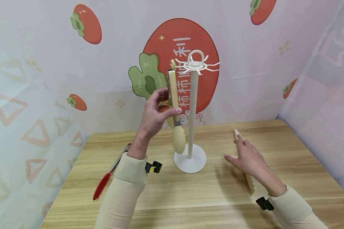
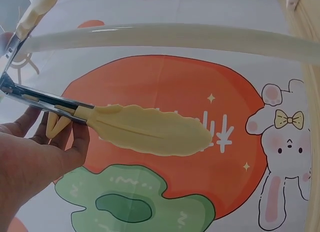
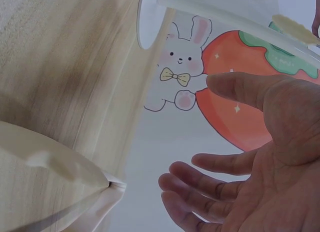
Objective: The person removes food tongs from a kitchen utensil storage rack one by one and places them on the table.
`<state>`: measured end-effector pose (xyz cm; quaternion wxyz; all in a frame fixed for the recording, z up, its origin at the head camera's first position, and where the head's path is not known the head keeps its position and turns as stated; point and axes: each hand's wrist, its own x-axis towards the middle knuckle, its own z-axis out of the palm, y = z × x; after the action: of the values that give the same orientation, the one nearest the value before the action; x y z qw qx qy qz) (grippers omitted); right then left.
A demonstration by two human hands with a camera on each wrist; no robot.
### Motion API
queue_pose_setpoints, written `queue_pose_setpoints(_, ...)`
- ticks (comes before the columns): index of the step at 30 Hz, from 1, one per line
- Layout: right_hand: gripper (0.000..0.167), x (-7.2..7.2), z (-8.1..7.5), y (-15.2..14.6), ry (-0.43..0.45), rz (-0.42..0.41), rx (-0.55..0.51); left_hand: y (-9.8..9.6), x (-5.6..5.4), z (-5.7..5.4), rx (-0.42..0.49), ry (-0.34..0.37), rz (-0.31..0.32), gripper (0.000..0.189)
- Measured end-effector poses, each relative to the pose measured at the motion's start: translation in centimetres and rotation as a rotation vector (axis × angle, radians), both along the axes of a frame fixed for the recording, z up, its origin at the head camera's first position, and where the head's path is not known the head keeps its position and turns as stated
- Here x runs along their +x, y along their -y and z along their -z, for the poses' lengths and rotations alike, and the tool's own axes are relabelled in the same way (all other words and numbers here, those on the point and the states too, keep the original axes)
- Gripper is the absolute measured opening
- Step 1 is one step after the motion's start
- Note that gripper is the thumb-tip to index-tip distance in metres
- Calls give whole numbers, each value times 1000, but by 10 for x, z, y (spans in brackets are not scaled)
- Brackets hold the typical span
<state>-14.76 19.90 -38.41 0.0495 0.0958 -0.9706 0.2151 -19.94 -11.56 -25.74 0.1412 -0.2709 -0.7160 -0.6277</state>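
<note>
My left hand (image 1: 157, 111) grips cream-headed tongs (image 1: 179, 140) with metal arms, heads hanging down. The tongs are just left of a white rack's pole (image 1: 192, 111). Their top loop is beside one of the rack's hooks; whether it hangs on the hook I cannot tell. In the left wrist view, the two arms of the tongs (image 2: 150, 129) are spread, with fingers around the lower one. On the right, my right hand (image 1: 247, 157) is over pale tongs (image 1: 250, 184) with a wavy edge, lying on the table. The right wrist view has that hand (image 3: 270, 127) with fingers apart, holding nothing.
Red-tipped metal tongs (image 1: 102, 186) lie on the table's left side, partly behind my left sleeve. The rack's round white base (image 1: 196, 165) stands mid-table, and curved hooks ring its top. A printed cloth (image 1: 114, 63) hangs behind the wooden table (image 1: 189, 194).
</note>
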Motion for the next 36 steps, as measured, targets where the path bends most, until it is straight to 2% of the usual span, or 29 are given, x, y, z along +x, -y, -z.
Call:
queue_pose_setpoints(12,74,2,-2,2,7,7,-5,9,4,4,17,-4,-36,71)
queue_pose_setpoints(23,58,3,-11,8,-52,19,-48,21,7,9,71,7,-66,65)
queue_pose_setpoints(29,47,4,-14,10,-84,18,-67,28,9,16,63,34,-86,64)
queue_pose_setpoints(36,40,4,-16,13,-110,13,-66,39,11,27,35,67,-140,62)
